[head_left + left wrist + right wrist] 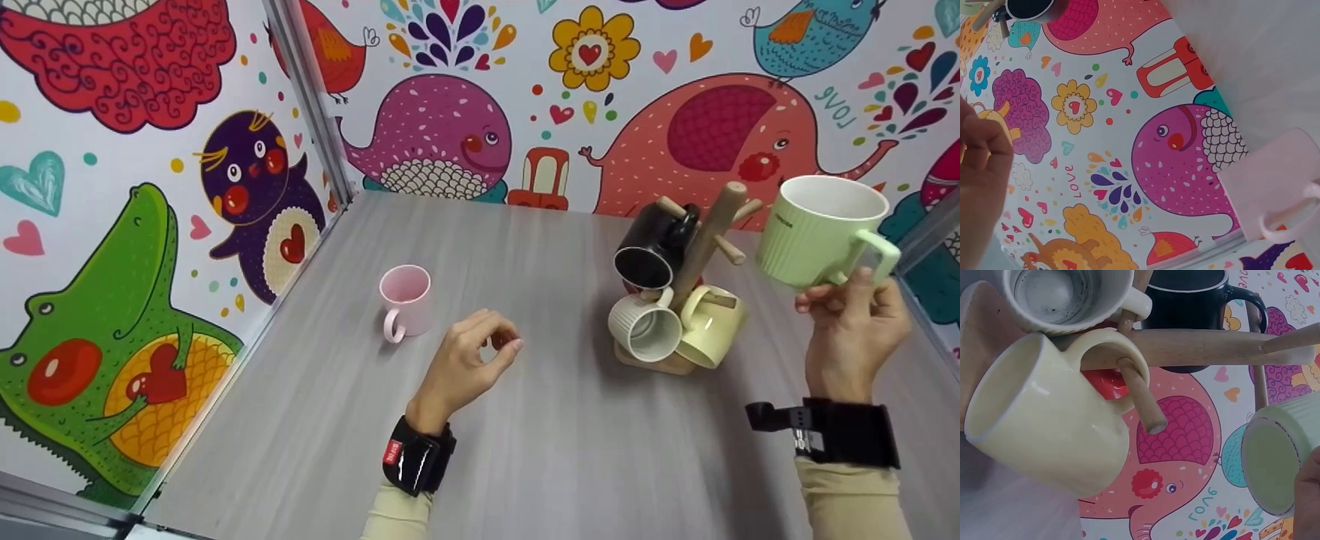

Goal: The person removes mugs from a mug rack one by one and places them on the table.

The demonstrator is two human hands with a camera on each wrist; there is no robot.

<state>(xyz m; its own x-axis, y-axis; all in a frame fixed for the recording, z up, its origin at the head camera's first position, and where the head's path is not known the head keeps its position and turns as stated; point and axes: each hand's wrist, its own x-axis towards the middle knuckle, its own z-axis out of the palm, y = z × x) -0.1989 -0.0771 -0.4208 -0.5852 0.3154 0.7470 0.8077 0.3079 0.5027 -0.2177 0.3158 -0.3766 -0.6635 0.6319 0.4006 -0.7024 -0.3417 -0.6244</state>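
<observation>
My right hand (pixel 855 337) holds a light green ribbed mug (pixel 814 232) by the lower part of its handle, raised to the right of a wooden mug tree (pixel 709 240). The mug's base faces the right wrist camera. On the tree hang a black mug (pixel 645 251), a white mug (pixel 643 330) and a pale yellow mug (pixel 1055 422). Something red (pixel 1107 382), mostly hidden, shows behind the post. My left hand (pixel 469 356) hovers over the table with loosely curled fingers and nothing in it. A pink mug (pixel 409 304) stands upright to its upper left, apart from it.
The grey wood-grain table (pixel 525 435) is bounded by cartoon-printed panels (pixel 442 135) at the back and left. A metal frame post (pixel 311 97) marks the back left corner. Bare pegs (pixel 729 250) stick out from the tree's upper right side.
</observation>
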